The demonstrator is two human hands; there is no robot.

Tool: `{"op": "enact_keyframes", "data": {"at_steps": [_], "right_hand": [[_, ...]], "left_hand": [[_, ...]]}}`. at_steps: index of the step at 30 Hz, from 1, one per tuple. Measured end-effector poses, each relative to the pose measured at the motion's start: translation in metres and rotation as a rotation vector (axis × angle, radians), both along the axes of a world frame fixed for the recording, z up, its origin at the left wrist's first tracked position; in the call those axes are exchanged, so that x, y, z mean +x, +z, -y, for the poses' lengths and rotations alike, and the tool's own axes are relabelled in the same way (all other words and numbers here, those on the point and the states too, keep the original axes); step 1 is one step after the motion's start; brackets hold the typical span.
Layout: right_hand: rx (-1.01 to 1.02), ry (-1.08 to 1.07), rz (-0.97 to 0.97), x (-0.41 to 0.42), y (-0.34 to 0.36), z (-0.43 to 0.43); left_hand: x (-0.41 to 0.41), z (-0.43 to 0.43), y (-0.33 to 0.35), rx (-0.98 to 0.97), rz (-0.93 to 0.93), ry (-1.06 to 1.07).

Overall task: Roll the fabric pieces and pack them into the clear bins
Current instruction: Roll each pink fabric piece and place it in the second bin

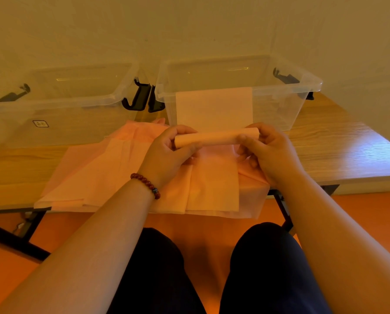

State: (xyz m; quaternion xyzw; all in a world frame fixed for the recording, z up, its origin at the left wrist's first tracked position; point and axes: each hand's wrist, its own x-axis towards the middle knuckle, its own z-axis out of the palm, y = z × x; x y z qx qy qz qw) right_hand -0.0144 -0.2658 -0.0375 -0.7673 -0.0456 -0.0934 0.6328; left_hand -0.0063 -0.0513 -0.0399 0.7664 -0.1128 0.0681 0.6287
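A pink fabric piece is partly rolled into a tube (216, 137) that I hold above the table, just in front of the right clear bin (307, 87). My left hand (166, 155) grips the tube's left end and my right hand (268, 150) grips its right end. The unrolled tail of the fabric (214, 107) runs up from the tube and drapes over the right bin's front rim. A heap of loose pink fabric pieces (112, 173) lies on the table under my hands. The left clear bin (80, 103) stands beside the right one.
The wooden table (339, 150) ends close to me, with fabric hanging over its front edge. Black lid clips (142, 96) stick out between the two bins. A pale wall stands right behind the bins. My knees and an orange floor are below.
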Motion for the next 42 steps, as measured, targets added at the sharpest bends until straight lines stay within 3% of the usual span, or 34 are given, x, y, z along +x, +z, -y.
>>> {"op": "enact_keyframes", "data": {"at_steps": [6,13,21,26,30,38,42], "right_hand": [[0.0,0.074,-0.031,0.001,0.0,0.001],[-0.098,-0.04,-0.012,-0.001,-0.001,0.0],[-0.047,0.043,-0.032,0.002,-0.002,0.001],[-0.02,-0.003,0.002,-0.002,-0.001,-0.001],[-0.053,-0.067,0.045,-0.002,-0.001,-0.001],[-0.412,-0.126,0.213,0.004,-0.001,-0.004],[-0.608,-0.097,0.227,0.007,0.003,-0.003]], "left_hand": [[0.003,0.003,-0.003,0.004,-0.058,0.074],[-0.001,0.001,0.002,-0.001,-0.021,0.027],[0.001,0.002,0.0,0.019,-0.063,0.075],[-0.001,0.001,0.002,-0.004,-0.042,0.07],[-0.002,0.002,0.001,0.089,0.03,0.132],[0.004,-0.005,0.005,0.276,0.036,0.296],[0.004,-0.007,0.009,0.277,-0.003,0.24]]}}
